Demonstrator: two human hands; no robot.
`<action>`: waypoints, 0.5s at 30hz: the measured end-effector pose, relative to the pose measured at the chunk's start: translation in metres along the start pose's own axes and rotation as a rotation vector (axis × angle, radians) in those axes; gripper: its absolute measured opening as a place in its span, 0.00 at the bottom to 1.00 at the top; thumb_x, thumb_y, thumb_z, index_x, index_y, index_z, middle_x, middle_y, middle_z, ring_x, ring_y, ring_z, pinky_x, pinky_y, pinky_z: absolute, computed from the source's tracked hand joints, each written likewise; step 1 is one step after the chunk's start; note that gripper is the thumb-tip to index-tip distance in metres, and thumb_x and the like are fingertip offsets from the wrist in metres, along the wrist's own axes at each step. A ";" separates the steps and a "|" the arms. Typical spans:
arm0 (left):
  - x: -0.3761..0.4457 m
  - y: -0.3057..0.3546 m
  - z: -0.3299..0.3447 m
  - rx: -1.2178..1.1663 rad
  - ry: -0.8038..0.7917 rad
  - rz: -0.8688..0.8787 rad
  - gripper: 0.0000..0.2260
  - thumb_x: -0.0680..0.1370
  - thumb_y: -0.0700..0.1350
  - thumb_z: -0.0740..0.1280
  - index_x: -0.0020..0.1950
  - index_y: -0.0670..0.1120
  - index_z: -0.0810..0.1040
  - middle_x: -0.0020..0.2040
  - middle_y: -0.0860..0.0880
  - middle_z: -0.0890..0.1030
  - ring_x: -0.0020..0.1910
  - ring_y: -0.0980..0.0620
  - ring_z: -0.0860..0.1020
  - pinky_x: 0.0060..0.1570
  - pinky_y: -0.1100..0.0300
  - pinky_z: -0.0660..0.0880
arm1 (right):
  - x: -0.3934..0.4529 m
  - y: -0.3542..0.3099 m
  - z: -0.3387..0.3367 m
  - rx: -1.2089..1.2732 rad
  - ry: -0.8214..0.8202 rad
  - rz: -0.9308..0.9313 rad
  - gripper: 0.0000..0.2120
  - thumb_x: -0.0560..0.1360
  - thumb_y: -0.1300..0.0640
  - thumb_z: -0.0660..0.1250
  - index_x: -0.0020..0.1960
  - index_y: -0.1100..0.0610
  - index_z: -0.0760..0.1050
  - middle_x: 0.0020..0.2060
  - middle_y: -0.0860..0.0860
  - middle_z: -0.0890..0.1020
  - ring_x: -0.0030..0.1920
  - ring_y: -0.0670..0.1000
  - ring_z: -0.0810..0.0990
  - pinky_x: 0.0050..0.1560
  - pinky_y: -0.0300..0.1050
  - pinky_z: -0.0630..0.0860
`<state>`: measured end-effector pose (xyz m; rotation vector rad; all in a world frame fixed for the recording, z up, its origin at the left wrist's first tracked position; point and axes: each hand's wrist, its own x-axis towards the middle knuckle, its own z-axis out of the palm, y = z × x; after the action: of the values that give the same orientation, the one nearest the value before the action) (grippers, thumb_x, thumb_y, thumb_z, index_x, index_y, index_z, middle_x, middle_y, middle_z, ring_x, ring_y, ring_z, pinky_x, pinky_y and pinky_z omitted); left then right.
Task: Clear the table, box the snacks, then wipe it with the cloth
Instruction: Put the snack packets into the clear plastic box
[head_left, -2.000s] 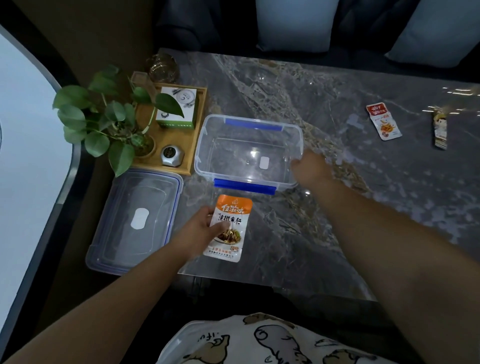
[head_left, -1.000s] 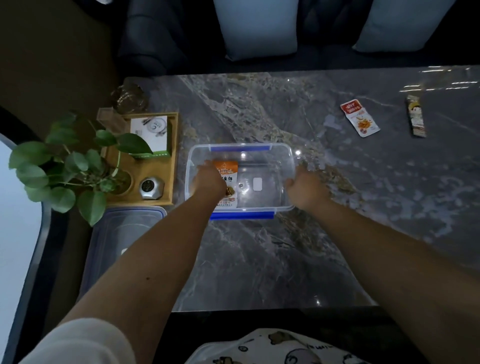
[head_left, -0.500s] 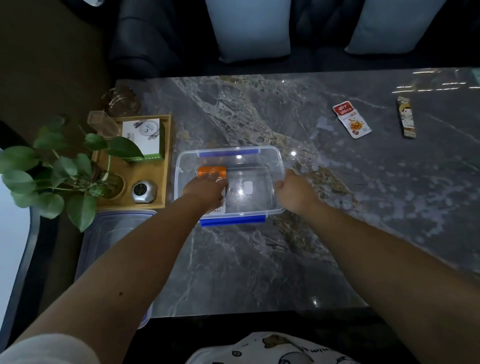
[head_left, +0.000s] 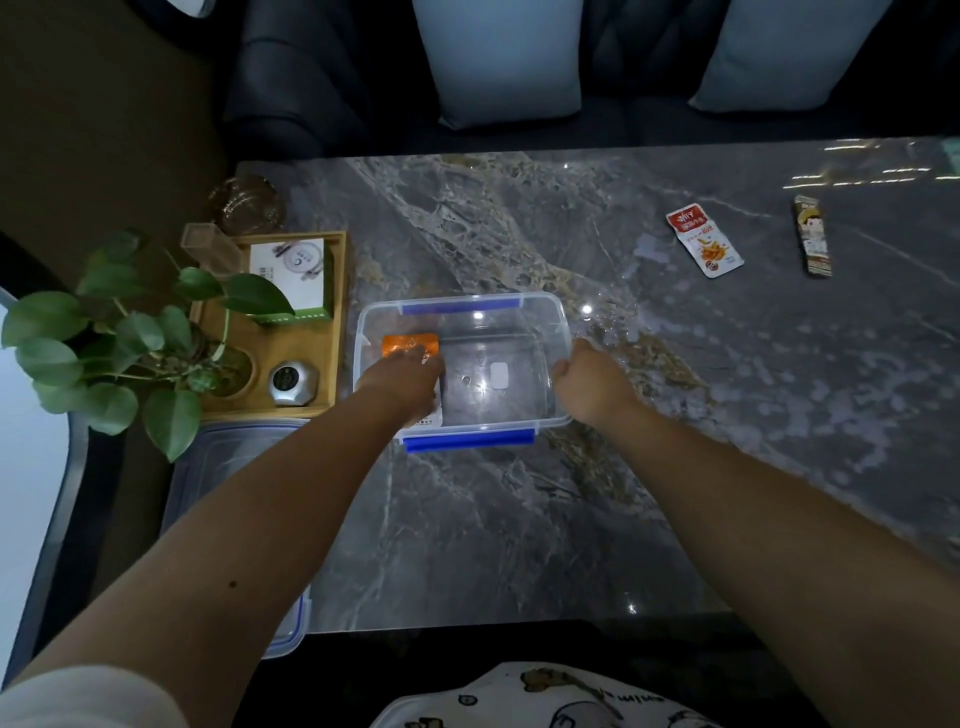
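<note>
A clear plastic box (head_left: 519, 304) with blue clips stands on the grey marble table (head_left: 519, 519). My left hand (head_left: 402, 379) is inside the box, lying on an orange snack packet (head_left: 410, 345) at its left side. My right hand (head_left: 587, 382) grips the box's right rim. A red and white snack packet (head_left: 704, 244) lies on the table at the far right. Beyond it lies a slim dark snack bar (head_left: 813, 236). The box's lid (head_left: 228, 447) sits at the table's left edge, partly under my left arm.
A wooden tray (head_left: 291, 353) to the left of the box holds a white and green carton (head_left: 293, 278), a small silver gadget (head_left: 291, 382) and a leafy potted plant (head_left: 130, 338). A glass ashtray (head_left: 247, 202) sits behind the tray. A dark sofa with pale cushions (head_left: 498, 57) lies beyond the table.
My left hand lifted the orange packet from the table's front edge into the box and lowered it to the bottom. My right hand kept hold of the box's right rim.
</note>
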<state>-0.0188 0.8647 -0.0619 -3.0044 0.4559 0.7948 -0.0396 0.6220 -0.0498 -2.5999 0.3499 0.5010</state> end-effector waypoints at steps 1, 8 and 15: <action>0.000 0.000 -0.001 -0.001 0.001 0.007 0.26 0.75 0.47 0.70 0.71 0.51 0.67 0.72 0.45 0.68 0.70 0.43 0.67 0.64 0.46 0.69 | 0.000 0.000 0.000 -0.001 -0.001 0.004 0.16 0.79 0.53 0.54 0.60 0.62 0.69 0.51 0.59 0.79 0.47 0.57 0.77 0.42 0.45 0.68; 0.001 -0.002 -0.005 0.014 0.001 0.012 0.28 0.73 0.49 0.72 0.71 0.50 0.67 0.69 0.45 0.72 0.67 0.44 0.71 0.66 0.44 0.66 | 0.001 -0.002 -0.002 0.016 -0.024 0.018 0.16 0.78 0.52 0.56 0.61 0.60 0.69 0.51 0.57 0.79 0.46 0.56 0.77 0.42 0.45 0.71; -0.002 0.003 -0.014 -0.052 -0.003 -0.020 0.24 0.75 0.49 0.67 0.70 0.47 0.69 0.67 0.45 0.73 0.63 0.44 0.73 0.57 0.49 0.72 | -0.001 0.003 -0.009 0.084 -0.089 -0.012 0.24 0.75 0.41 0.59 0.60 0.58 0.70 0.48 0.53 0.81 0.44 0.54 0.80 0.45 0.49 0.79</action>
<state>-0.0151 0.8613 -0.0485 -3.0499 0.4108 0.8221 -0.0389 0.6149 -0.0427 -2.4877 0.3182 0.5833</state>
